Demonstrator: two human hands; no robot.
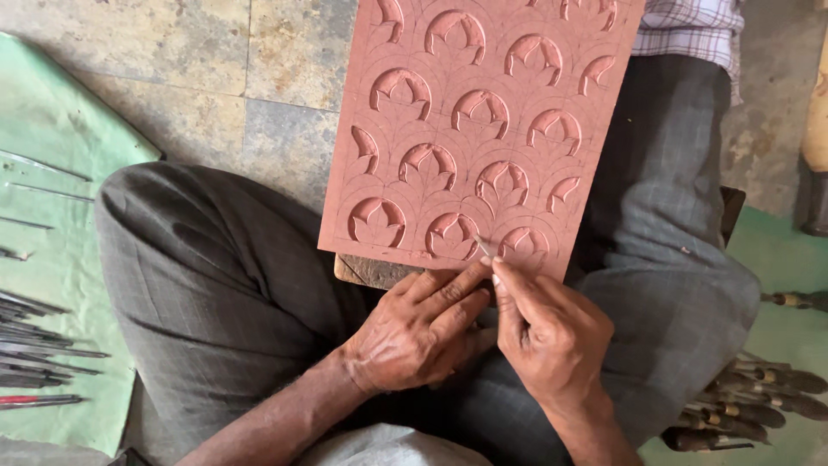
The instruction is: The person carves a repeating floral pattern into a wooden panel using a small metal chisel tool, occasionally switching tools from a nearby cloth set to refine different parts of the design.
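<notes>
Nearest to me, my left hand (418,332) rests curled on my lap just below the slab (479,129), its fingers bent and pressed against the right hand, gripping nothing that I can see. My right hand (543,332) sits just beside it, fingers pinched tight around a thin carving tool (485,249) (only its pale tip shows), whose point touches the bottom row of the slab. The slab is a reddish stone panel cut with rows of leaf-like arches, tilted across my grey-trousered knees, its lower edge resting on a wooden block (373,270). Left of the slab, a green cloth (52,155) on the stone floor carries thin metal tools (39,345). Right of the slab, below its lower corner, lie wooden-handled chisels (755,401). Beyond the slab's top right corner, a checked sleeve (694,30) shows.
</notes>
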